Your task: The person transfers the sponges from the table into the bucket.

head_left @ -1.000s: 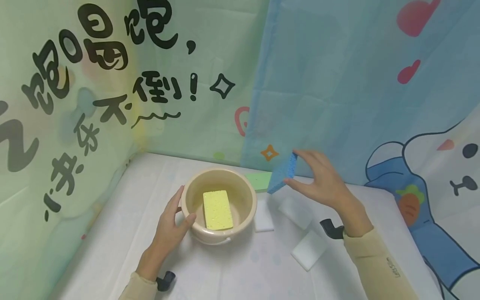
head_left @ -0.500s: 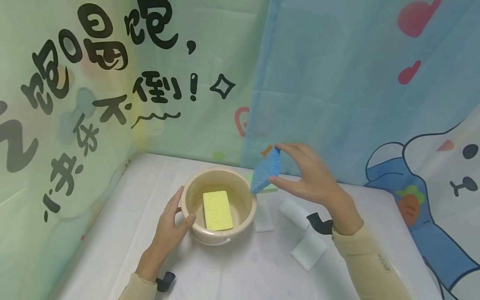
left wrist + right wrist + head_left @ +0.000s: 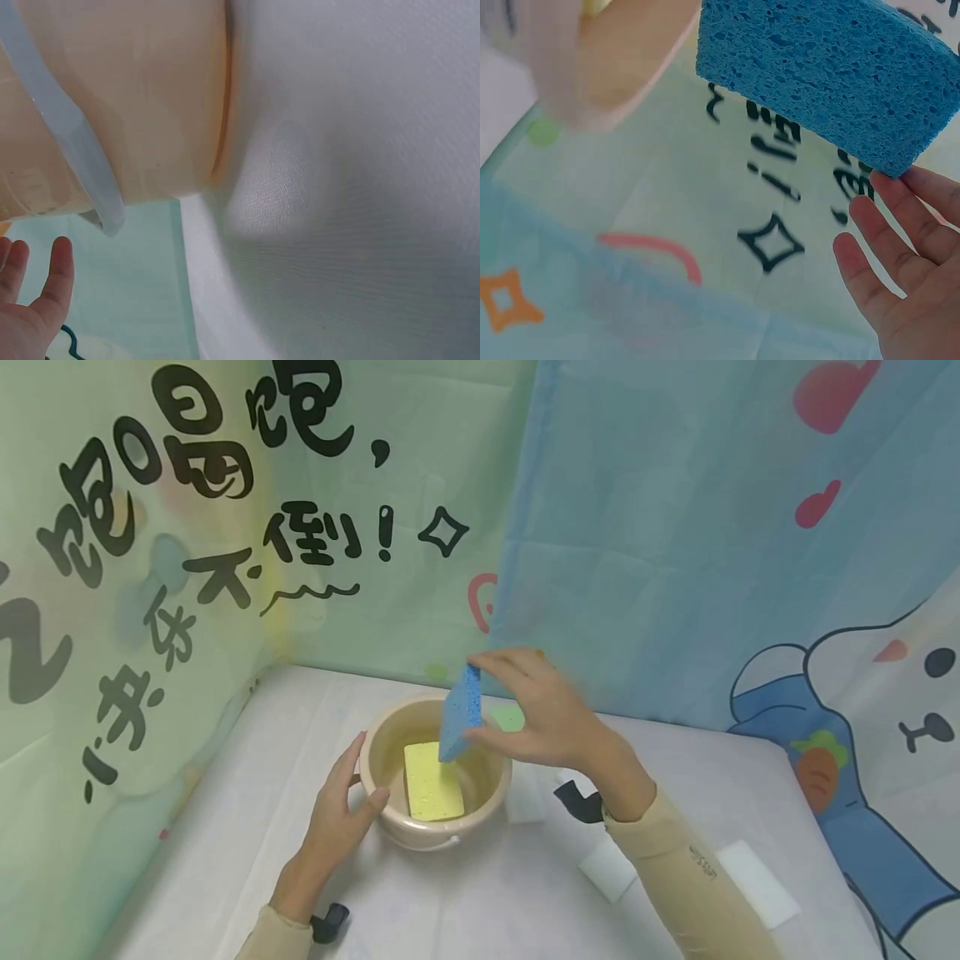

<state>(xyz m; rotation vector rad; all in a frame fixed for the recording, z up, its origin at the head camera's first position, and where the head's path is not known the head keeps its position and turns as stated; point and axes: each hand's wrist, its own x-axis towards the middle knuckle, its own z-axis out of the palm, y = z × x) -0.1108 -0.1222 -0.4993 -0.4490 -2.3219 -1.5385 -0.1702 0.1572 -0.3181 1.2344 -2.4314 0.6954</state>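
Blue sponge (image 3: pixel 459 713): held on edge, tilted, directly above the open mouth of the beige basin (image 3: pixel 390 817), its lower corner dipping just past the basin's rim line. Right hand (image 3: pixel 542 717) pinches it between thumb and fingertips, fingers curled round the top and far edge; in the right wrist view the sponge's (image 3: pixel 826 81) pitted face fills the upper frame with the fingertips (image 3: pixel 922 202) at its end.

Yellow sponge (image 3: pixel 431 771): lies flat on the basin's floor, below the blue one, apart from it.

Left hand (image 3: pixel 337 814): rests against the basin's near-left wall, fingers fairly straight and spread, thumb on the rim. The left wrist view shows the basin's wall (image 3: pixel 142 97) and only two fingertips (image 3: pixel 52 277), off the wall there.

Green sponge (image 3: pixel 508 717): just behind the basin, partly hidden by the right hand.

White sponges: one (image 3: pixel 609 870) to the right of the basin near the right sleeve, another (image 3: pixel 754 882) farther right.

All on a white tablecloth (image 3: pixel 495 902).
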